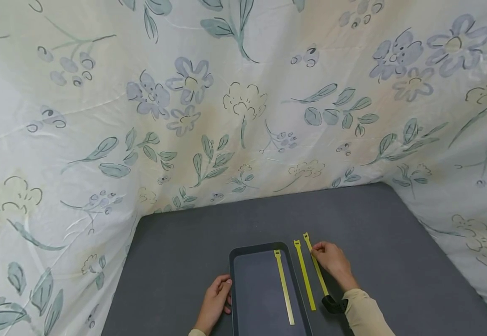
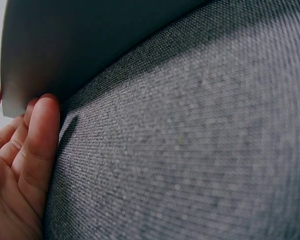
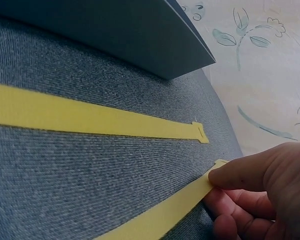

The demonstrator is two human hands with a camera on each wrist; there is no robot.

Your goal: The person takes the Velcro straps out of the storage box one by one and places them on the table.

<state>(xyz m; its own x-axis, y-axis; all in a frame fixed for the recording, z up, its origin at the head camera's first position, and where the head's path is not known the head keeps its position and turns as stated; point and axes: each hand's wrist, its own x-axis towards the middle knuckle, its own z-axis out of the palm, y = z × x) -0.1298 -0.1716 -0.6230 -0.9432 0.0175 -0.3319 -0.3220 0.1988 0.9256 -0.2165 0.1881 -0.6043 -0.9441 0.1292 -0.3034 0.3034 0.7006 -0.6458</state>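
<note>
A dark shallow tray [image 1: 260, 246] lies on the grey table, and my left hand [image 1: 216, 297] grips its left wall between thumb and fingers. In the left wrist view, the fingers [image 2: 42, 132] bear against the tray's outer side, low near the table. My right hand [image 1: 332, 262] pinches a yellow cable strap [image 1: 320, 276] near its slotted head, thumb on top and the other fingers curled beneath. Left of it a second yellow strap [image 1: 305, 277] lies flat beside the tray. Inside the tray rests a third strap [image 1: 284, 289] along the right wall.
The grey cloth-covered table [image 1: 176, 252] stretches to both sides of the tray. A floral curtain [image 1: 243, 116] hangs behind the table and along its sides. A black device [image 1: 333, 304] sits at the right wrist, overlapping the lower end of the held strap in the head view.
</note>
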